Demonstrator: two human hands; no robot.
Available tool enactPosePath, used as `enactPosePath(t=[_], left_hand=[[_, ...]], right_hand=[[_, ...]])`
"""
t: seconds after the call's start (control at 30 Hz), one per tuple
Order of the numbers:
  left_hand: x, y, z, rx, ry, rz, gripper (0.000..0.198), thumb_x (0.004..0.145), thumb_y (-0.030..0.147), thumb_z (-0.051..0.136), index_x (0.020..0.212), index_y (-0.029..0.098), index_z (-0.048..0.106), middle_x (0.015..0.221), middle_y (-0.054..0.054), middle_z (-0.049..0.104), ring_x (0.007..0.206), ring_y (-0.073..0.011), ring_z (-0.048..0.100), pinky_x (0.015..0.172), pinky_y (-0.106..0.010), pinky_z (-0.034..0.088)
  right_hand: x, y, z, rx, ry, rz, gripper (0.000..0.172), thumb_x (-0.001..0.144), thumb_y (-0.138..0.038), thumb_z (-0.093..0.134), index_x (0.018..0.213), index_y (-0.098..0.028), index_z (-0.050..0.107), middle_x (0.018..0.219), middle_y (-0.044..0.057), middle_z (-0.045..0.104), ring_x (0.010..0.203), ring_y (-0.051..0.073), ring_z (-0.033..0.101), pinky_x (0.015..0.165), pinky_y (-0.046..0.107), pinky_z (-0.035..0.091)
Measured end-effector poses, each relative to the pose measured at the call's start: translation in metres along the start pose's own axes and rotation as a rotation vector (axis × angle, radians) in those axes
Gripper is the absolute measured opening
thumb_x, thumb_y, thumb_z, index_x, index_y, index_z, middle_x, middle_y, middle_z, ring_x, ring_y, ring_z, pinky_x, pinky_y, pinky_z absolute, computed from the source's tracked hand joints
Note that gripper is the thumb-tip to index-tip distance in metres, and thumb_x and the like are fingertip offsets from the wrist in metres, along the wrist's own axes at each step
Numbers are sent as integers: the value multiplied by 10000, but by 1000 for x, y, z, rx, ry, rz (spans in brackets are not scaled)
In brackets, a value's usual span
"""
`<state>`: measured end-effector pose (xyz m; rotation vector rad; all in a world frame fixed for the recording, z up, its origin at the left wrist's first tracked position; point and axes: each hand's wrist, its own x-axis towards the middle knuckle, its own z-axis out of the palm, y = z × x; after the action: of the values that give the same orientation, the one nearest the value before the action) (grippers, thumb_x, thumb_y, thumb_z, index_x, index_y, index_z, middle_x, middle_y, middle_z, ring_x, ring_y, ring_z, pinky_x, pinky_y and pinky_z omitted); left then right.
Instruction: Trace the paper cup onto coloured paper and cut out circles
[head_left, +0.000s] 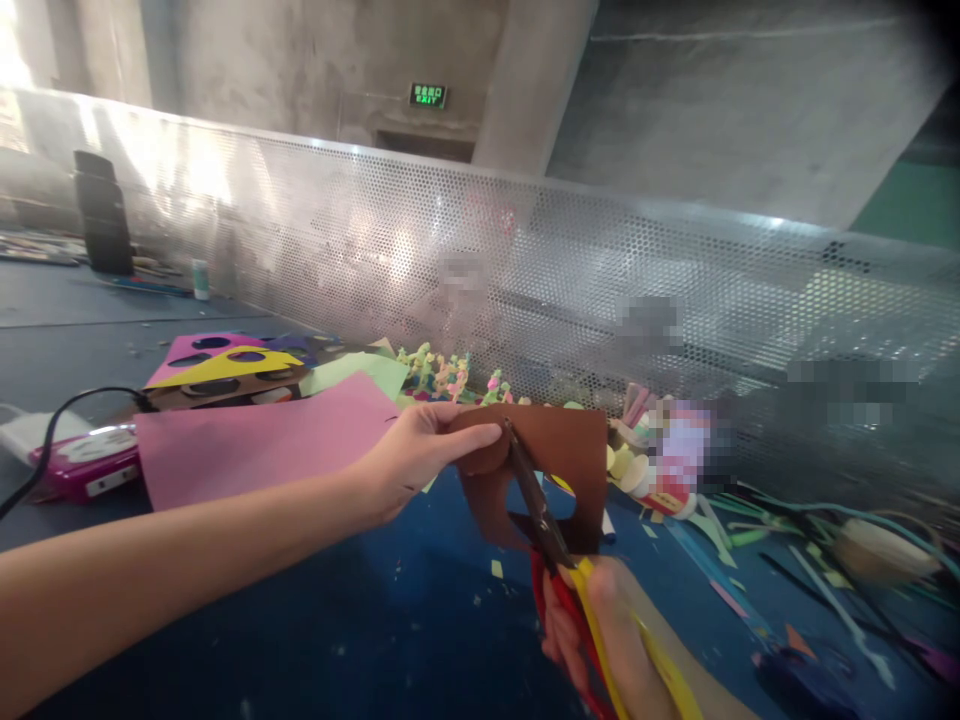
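Note:
My left hand (420,450) pinches the left edge of a brown sheet of paper (574,440), thumb on the near face. The sheet is held up above the blue table and has cut-out holes in its lower part. In my right hand (600,620) are scissors (541,510) with red and yellow handles. Their blades lie against the brown paper, the tips close to my left thumb. Behind my left wrist lies a pink sheet of paper (262,450).
Left of the pink sheet is a magenta device (90,460) with a black cable. Behind it lie cut sheets, including a yellow one (240,366). A perforated metal screen (360,220) closes the back. Paper strips (705,560) and scraps litter the right. A dark bottle (103,215) stands far left.

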<state>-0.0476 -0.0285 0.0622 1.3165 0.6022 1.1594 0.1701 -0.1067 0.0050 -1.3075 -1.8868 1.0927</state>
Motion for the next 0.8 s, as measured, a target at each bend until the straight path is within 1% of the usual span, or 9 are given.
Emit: enactPosePath(t=[0.03,0.07,0.13,0.4,0.57,0.63,0.7,0.73,0.8], left_hand=[[1,0,-1,15,-3,1,106,752,233,696,812,146,703,647,17,647,583,-90,544,632,-232,431],[2,0,-3,28,-6,5,117,753,232,695,833,147,705,653,16,653,585,-91,548,633,-232,435],[3,0,-5,45,-17,2,127,754,239,696,840,146,708,660,10,662,593,-94,559,640,-234,444],[3,1,-5,87,-72,-3,116,743,243,709,798,141,720,672,-6,689,606,-102,596,643,-233,470],[1,0,-4,124,-88,18,107,755,238,696,815,155,727,676,1,699,608,-104,604,641,-224,470],[1,-1,-5,128,-99,29,104,760,240,691,814,159,728,677,7,699,610,-101,604,641,-219,468],[1,-1,-5,129,-108,33,110,762,241,689,833,166,729,681,13,700,612,-100,604,643,-217,467],[1,-1,-5,130,-110,34,117,761,238,689,849,170,728,682,16,699,611,-99,604,644,-216,467],[1,1,-5,134,-98,23,128,753,227,697,863,169,728,672,18,696,602,-96,600,640,-214,467]], right_hand=[[0,-1,-1,-10,-3,2,274,920,-376,487,1017,-148,603,967,47,636,805,162,622,726,340,528],[0,-1,-2,-21,-4,4,254,910,-329,518,1087,-160,583,1081,61,608,877,179,614,754,357,525],[1,-3,-3,-40,-4,5,271,905,-308,528,1137,-172,566,1162,71,575,956,207,595,801,386,514],[0,-12,-7,-81,7,-1,274,904,-319,526,1130,-171,573,1166,65,575,972,221,591,815,394,509],[0,-8,-6,-67,19,0,262,906,-323,522,1115,-177,583,1166,60,576,971,222,589,817,387,509],[0,-4,-5,-57,19,5,260,905,-326,524,1103,-172,588,1147,56,585,954,219,595,801,377,514],[0,0,-4,-44,16,11,247,907,-341,520,1051,-158,603,1060,47,618,871,187,616,753,349,525],[0,2,-4,-38,18,13,254,916,-360,499,987,-148,618,962,35,640,799,163,624,722,329,527],[-1,5,-4,-28,30,16,378,938,-422,423,799,-138,629,696,-4,624,641,124,611,664,295,518]])
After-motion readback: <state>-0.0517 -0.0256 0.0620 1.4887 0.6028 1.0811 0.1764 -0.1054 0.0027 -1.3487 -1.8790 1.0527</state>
